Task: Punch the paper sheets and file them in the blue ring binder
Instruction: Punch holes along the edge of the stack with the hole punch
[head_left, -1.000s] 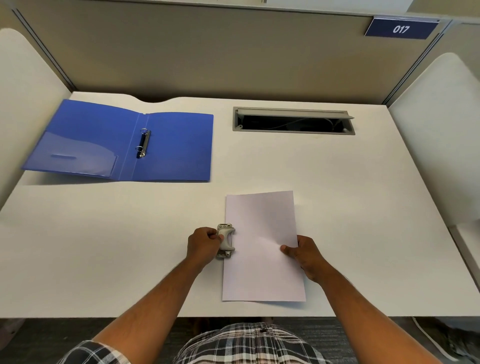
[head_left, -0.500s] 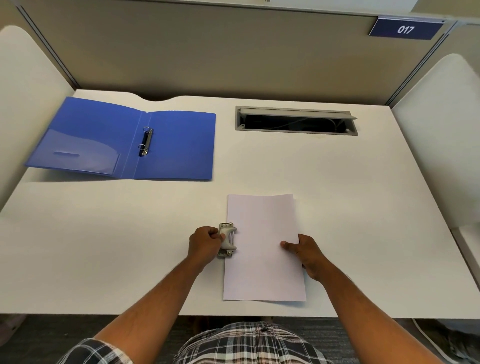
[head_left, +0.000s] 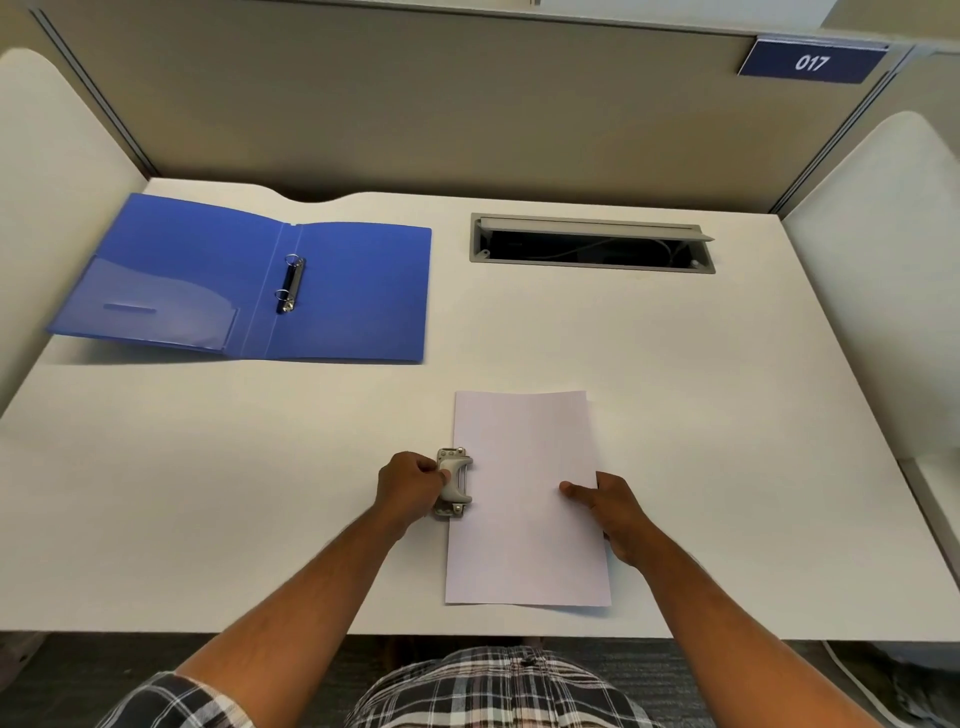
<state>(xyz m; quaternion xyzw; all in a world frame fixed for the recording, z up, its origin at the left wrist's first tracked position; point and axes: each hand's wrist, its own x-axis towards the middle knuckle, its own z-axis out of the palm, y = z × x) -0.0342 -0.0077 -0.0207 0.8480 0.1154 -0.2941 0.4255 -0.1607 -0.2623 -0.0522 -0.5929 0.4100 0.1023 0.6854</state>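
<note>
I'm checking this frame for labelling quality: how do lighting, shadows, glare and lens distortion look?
Head view: even, soft light; only faint shadows along the near edge of the paper sheets and beneath the blue ring binder. Mild sheen on the binder's clear pocket. Wide-angle bending curves the desk edges and side panels. The hole punch and both hands, left hand and right hand, look sharp.

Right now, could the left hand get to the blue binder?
Probably yes: bare desk lies between the left hand and the open blue binder, but it must first release the hole punch.
</note>
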